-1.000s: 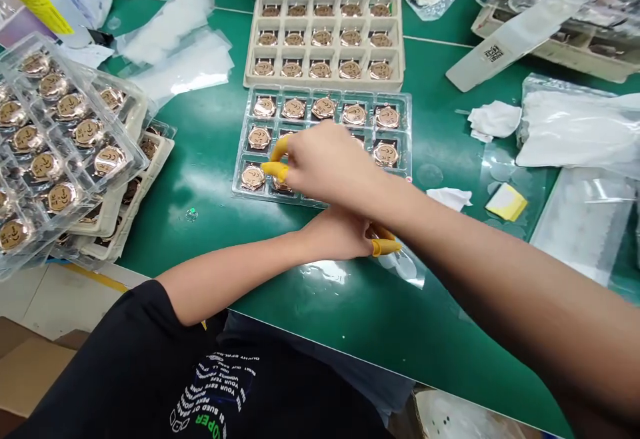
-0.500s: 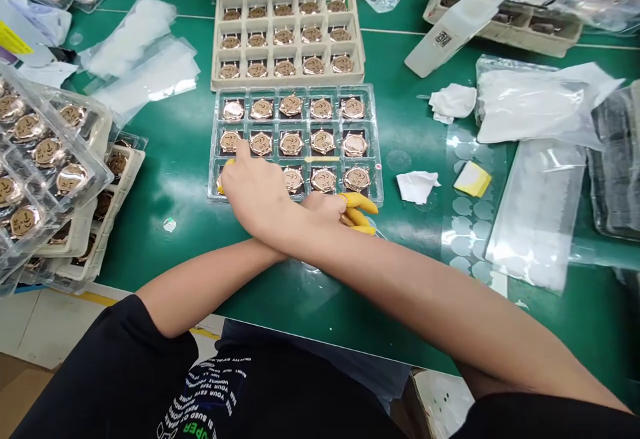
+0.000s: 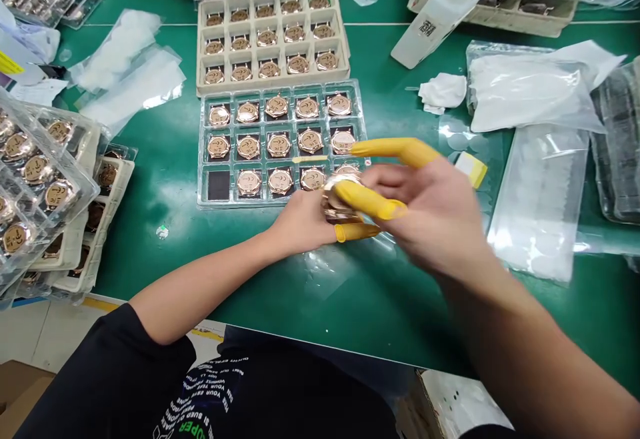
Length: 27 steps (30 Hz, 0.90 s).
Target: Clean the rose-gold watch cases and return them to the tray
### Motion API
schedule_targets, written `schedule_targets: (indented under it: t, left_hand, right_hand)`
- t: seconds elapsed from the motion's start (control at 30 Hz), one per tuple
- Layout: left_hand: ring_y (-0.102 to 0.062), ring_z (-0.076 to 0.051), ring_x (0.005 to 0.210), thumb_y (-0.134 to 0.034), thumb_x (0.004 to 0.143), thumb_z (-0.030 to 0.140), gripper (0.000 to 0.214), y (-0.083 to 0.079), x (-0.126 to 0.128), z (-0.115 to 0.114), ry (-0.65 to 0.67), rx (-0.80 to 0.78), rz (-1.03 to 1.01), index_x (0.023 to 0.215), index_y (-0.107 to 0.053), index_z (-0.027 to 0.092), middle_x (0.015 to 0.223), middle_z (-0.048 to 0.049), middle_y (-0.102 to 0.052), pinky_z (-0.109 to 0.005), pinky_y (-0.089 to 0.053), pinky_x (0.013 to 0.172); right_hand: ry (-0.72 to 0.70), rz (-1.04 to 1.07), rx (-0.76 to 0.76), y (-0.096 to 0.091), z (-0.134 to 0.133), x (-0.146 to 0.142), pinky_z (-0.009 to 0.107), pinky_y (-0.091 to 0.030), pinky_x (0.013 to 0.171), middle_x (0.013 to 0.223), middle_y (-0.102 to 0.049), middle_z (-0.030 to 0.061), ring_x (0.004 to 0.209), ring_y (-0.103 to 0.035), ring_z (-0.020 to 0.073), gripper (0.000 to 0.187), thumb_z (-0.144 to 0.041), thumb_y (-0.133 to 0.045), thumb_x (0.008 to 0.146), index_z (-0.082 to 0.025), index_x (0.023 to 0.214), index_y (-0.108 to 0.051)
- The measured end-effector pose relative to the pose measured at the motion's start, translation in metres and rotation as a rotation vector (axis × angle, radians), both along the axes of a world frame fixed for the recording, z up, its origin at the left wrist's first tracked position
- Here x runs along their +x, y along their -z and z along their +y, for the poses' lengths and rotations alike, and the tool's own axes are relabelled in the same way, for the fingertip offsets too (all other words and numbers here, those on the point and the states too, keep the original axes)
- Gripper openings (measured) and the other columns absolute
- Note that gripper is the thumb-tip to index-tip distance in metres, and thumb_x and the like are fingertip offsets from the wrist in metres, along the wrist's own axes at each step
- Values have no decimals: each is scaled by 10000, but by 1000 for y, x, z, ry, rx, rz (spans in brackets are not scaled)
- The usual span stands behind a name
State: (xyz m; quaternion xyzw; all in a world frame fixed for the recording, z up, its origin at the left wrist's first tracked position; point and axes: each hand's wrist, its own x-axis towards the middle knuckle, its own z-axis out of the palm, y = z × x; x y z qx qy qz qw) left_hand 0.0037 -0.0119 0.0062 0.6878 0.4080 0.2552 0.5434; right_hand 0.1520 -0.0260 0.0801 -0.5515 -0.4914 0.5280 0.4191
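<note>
A clear plastic tray (image 3: 207, 202) of rose-gold watch cases lies on the green table; its near-left pocket (image 3: 219, 184) is bare. My right hand (image 3: 425, 209), with yellow finger cots, pinches a rose-gold watch case (image 3: 334, 198) just off the tray's near-right corner. My left hand (image 3: 305, 220), also with a yellow cot, touches the same case from below, fingers closed around it. A beige tray (image 3: 273, 80) of more cases sits right behind the clear one.
Stacked clear and beige trays of cases (image 3: 45, 179) crowd the left edge. Plastic bags (image 3: 530, 92) and film sheets (image 3: 543, 206) lie at right, with white wipes (image 3: 443, 90) and a yellow pad (image 3: 473, 167). More trays line the far edge.
My right hand lifted a case out of the near-left pocket and carried it right to my left hand. The arms are uncrossed now, and the view shifted slightly.
</note>
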Motion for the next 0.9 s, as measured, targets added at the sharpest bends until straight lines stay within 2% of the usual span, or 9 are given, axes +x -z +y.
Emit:
schedule_targets:
  t: [0.03,0.1,0.3,0.37,0.47,0.57,0.7,0.8,0.9]
  left_hand:
    - [-762,-219,875,-898,739,462,572,-1,1,-1,-14,-50,-64,1233,-733,223,900,-25,-791,-337,-625,796]
    - [-764,-185,839,-944,674,407,734,0,2,-3,-38,-161,-186,1342,-685,249,922,-17,-797,-318,-633,810]
    - [-719,-134,710,-908,681,308,602,2,1,-8,-94,-177,-175,1253,-745,224,812,4,-767,-275,-641,748]
    - [-721,-127,713,-897,673,283,595,1,0,-7,-115,-172,-173,1245,-749,214,848,-2,-778,-260,-648,739]
    - [-720,-110,721,-886,654,254,577,-3,0,-5,-144,-197,-193,1215,-759,206,856,3,-767,-219,-642,711]
    - [-714,-97,724,-901,641,248,579,-6,2,-3,-160,-202,-191,1202,-765,208,848,9,-754,-195,-634,704]
    - [-713,-100,728,-939,604,254,632,-8,3,-4,-192,-227,-188,1207,-760,187,831,4,-743,-200,-638,715]
    - [-709,-96,712,-919,612,224,606,-6,2,-5,-194,-244,-209,1197,-765,188,826,5,-745,-197,-631,707]
    - [-698,-89,683,-883,620,173,574,-4,3,-5,-153,-274,-262,1183,-769,188,841,6,-750,-196,-623,681]
  right_hand:
    - [31,16,-55,5,-3,17,251,-449,496,677,-651,-55,546,-565,119,614,-394,-992,594,-289,1111,-679]
    - [62,50,-175,16,-8,39,255,-441,478,669,-678,-42,539,-575,133,673,-400,-1025,512,-287,1074,-672]
    - [3,79,-284,35,-14,39,296,-487,536,650,-655,-46,560,-581,144,676,-495,-1009,528,-276,1074,-674]
    - [37,-80,-145,37,-11,47,333,-500,583,710,-672,-6,615,-597,165,536,-560,-940,640,-269,1032,-717]
    - [280,-563,230,49,1,77,376,-487,680,889,-702,60,707,-571,181,283,-474,-847,789,-282,989,-788]
    - [316,-864,323,64,14,104,374,-445,690,886,-692,52,682,-522,167,174,-329,-809,802,-273,966,-821]
    - [252,-810,421,61,11,100,350,-391,597,717,-617,13,577,-444,132,108,-353,-771,857,-262,889,-819]
    - [83,-594,625,48,-3,75,335,-435,577,780,-668,29,625,-548,144,117,-400,-782,881,-285,885,-802]
    - [-49,-562,740,43,-11,57,316,-474,585,808,-681,29,678,-617,148,66,-334,-748,918,-294,932,-799]
